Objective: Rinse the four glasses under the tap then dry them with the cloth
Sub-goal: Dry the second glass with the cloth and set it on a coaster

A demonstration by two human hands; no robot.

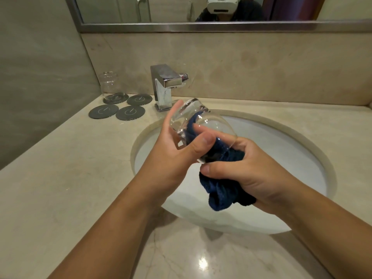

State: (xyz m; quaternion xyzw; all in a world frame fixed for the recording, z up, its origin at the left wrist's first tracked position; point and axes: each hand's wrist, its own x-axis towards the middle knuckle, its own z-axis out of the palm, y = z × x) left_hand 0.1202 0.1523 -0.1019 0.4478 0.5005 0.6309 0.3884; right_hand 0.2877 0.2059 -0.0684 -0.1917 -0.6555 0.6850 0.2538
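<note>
No readable brand or text anywhere. Four dark grey round coasters [130, 113] each carry a thin pale line emblem, an arc with a short stroke and no letters. They sit grouped at the back left of the beige marble bench [60, 178], just left of the tap [167, 81]. The white headset [221, 5] reflected in the mirror [120, 9] has small markings too blurred to read.

Left hand [177, 150] holds the glass [201, 117] above the white basin [271, 141]. The glass is tilted, base up towards the tap and mouth down-right. The thumb presses on the near side and the fingers [175, 109] lie nearly straight along the far side, so the glass is gripped between them.

Right hand [251, 172] has its fingers curled round a dark blue cloth [219, 194]. Part of the cloth is pushed into the glass mouth, and one fingertip shows through the wall of the glass. The rest of the cloth hangs bunched below the palm.

A second glass [109, 85] stands upright on the back-left coaster, close to the corner wall and well apart from the hands. The other three coasters are bare.

The chrome square-spout tap stands behind the held glass, and the glass base overlaps the view of the tap's foot. Both forearms reach in from the bottom edge and cover the front rim of the basin.
</note>
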